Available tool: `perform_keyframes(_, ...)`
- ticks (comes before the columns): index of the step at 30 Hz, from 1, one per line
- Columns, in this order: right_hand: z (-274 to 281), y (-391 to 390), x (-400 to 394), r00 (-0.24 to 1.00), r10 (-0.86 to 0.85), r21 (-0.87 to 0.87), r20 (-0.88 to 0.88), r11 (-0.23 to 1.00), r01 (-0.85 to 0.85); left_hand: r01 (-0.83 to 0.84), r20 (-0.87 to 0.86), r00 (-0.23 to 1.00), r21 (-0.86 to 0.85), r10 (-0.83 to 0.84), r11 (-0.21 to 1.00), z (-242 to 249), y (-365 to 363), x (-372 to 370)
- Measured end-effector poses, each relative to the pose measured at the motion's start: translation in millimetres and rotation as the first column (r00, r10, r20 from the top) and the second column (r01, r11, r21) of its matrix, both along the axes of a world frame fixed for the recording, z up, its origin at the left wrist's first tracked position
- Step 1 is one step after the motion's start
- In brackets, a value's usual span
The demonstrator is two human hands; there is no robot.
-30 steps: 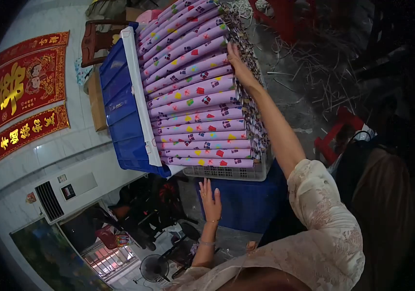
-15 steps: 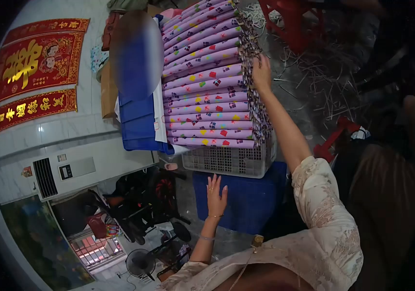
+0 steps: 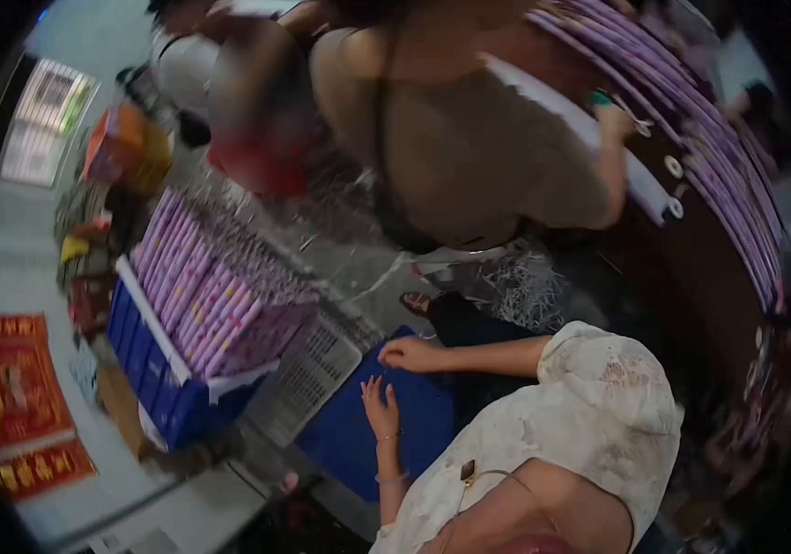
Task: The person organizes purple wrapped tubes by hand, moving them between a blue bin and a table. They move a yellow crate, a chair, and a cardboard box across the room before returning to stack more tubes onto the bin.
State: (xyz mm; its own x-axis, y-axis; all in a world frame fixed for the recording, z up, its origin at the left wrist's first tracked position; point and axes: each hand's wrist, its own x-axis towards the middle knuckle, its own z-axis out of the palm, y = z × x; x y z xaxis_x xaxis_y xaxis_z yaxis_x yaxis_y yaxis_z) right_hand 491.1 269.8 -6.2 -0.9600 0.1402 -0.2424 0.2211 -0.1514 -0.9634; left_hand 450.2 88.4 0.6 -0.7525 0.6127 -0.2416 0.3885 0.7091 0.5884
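Note:
My left hand (image 3: 380, 412) is raised above a blue surface (image 3: 358, 452), its fingers apart and nothing in it. Just beyond it is my right hand (image 3: 411, 354), fingers loosely bent, with no object visible in it. Both hands are apart from the stack of purple patterned rolls or folded pieces (image 3: 197, 286), which rises out of or beside a blue crate (image 3: 160, 355). Between the stack and the blue surface is a grey plastic basket (image 3: 317, 374) with a gridded wall.
People stand at a long dark table (image 3: 635, 268) bearing purple strips (image 3: 728, 203) and a white roll (image 3: 645, 185). Paper scraps (image 3: 525, 286) litter the floor. Red posters (image 3: 12, 388) hang on the left wall; orange boxes (image 3: 127, 148) stand at the back.
The view has swung right, bringing people and the long table into sight. My right hand has come away from the purple stack and back near my left hand.

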Motion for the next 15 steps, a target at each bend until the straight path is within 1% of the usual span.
perform_keyframes(1, 12, 14, 30, 0.996, 0.078, 0.194, -0.049, 0.979, -0.068, 0.075, 0.018, 0.997, 0.029, -0.076, 0.997, -4, 19, 10)
perform_keyframes(3, 44, 36, 89, 0.996, 0.051, 0.260, -0.068, 0.965, -0.032, 0.229, 0.040, 0.972, 0.057, -0.231, 0.972, 0, 52, 32)
perform_keyframes(5, 79, 64, 139, 0.995, -0.075, 0.265, -0.066, 0.960, 0.090, 0.360, 0.059, 0.929, 0.075, -0.365, 0.930, -3, 76, 51)
perform_keyframes(6, 93, 78, 163, 0.989, -0.137, 0.255, -0.058, 0.956, 0.147, 0.391, 0.043, 0.917, 0.115, -0.398, 0.913, 3, 89, 63)
perform_keyframes(7, 101, 92, 185, 0.961, -0.260, 0.266, -0.090, 0.924, 0.275, 0.418, 0.043, 0.904, 0.114, -0.425, 0.901, 5, 97, 70)
perform_keyframes(8, 108, 109, 206, 0.920, -0.373, 0.281, -0.121, 0.876, 0.392, 0.410, 0.083, 0.903, 0.133, -0.422, 0.902, 6, 105, 79)
perform_keyframes(9, 113, 129, 226, 0.866, -0.465, 0.449, -0.184, 0.744, 0.495, 0.395, 0.129, 0.902, 0.143, -0.413, 0.907, 7, 113, 89)
perform_keyframes(10, 116, 152, 249, 0.784, -0.589, 0.378, -0.196, 0.693, 0.614, 0.407, 0.136, 0.895, 0.138, -0.424, 0.903, 16, 125, 102)
perform_keyframes(11, 119, 178, 273, 0.703, -0.678, 0.431, -0.215, 0.580, 0.691, 0.377, 0.195, 0.898, 0.123, -0.395, 0.918, 31, 139, 114)
perform_keyframes(12, 113, 208, 296, 0.615, -0.765, 0.541, -0.190, 0.441, 0.716, 0.345, 0.252, 0.898, 0.107, -0.361, 0.932, 40, 153, 125)
perform_keyframes(13, 125, 239, 319, 0.535, -0.818, 0.614, -0.211, 0.315, 0.723, 0.340, 0.266, 0.886, 0.188, -0.381, 0.921, 34, 164, 134)
perform_keyframes(14, 127, 272, 343, 0.504, -0.818, 0.660, -0.278, 0.218, 0.719, 0.337, 0.270, 0.886, 0.183, -0.377, 0.923, 38, 181, 145)
perform_keyframes(15, 106, 310, 369, 0.472, -0.798, 0.734, -0.376, 0.055, 0.677, 0.361, 0.339, 0.843, 0.219, -0.418, 0.906, 46, 203, 156)
